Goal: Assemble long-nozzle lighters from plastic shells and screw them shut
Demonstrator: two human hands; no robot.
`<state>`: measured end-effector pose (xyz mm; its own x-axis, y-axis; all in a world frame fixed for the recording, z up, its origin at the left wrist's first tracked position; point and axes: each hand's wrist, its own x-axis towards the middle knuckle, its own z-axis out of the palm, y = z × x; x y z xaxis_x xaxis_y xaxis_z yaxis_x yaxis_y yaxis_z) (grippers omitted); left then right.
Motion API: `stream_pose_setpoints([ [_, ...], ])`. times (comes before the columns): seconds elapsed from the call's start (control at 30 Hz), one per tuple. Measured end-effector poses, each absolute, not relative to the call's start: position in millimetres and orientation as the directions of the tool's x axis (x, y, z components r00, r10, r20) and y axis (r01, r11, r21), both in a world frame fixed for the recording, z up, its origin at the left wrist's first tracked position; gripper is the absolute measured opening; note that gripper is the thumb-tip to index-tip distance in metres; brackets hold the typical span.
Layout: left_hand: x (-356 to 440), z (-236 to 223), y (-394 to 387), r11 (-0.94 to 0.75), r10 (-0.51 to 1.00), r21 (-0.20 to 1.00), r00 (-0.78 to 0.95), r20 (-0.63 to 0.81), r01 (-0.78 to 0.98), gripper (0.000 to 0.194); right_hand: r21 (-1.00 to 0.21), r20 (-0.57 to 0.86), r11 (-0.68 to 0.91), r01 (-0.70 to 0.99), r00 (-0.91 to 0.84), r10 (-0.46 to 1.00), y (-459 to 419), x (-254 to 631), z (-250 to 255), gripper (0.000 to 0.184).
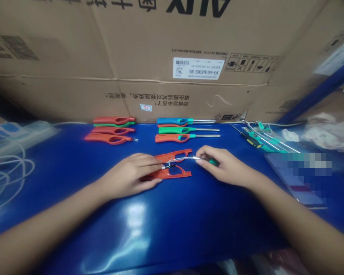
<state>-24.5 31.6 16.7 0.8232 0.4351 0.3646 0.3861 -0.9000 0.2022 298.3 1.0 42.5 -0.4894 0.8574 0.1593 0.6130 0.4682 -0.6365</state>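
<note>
Two orange lighter shell halves lie side by side on the blue table; the far half shows its trigger opening, and the near half holds small dark and white parts. My left hand is closed over their left ends, thumb along the near half's lower edge, fingers by a small white part. From there a thin white wire arches right to my right hand. Its thumb and forefinger pinch the wire's end, where something metallic shows. A teal piece appears beneath those fingers, partly hidden.
Behind my hands are stacked orange and green lighter bodies and several assembled lighters with metal tubes. A screwdriver and bagged tubes sit right, beyond a flat tablet-like object. Coiled white cable lies left. A cardboard box walls the back.
</note>
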Motion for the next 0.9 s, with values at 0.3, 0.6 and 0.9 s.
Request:
stream_pose_setpoints([
  [0.3, -27.2, 17.2, 36.2, -0.900, 0.436, 0.203, 0.794, 0.423, 0.386, 0.035, -0.627, 0.143, 0.490, 0.606, -0.529, 0.836, -1.4, 296.4, 42.6, 0.020],
  [0.6, -14.0, 13.6, 20.5, -0.882, 0.467, 0.250, 0.675, 0.571, 0.399, 0.016, -0.650, 0.147, 0.493, 0.578, -0.541, 0.828, -4.6, 284.2, 37.5, 0.015],
  [0.9, -14.5, 15.5, 18.3, -0.910, 0.409, 0.211, 0.694, 0.592, 0.357, 0.011, -0.576, 0.187, 0.529, 0.624, -0.529, 0.828, -0.7, 287.1, 27.9, 0.010],
])
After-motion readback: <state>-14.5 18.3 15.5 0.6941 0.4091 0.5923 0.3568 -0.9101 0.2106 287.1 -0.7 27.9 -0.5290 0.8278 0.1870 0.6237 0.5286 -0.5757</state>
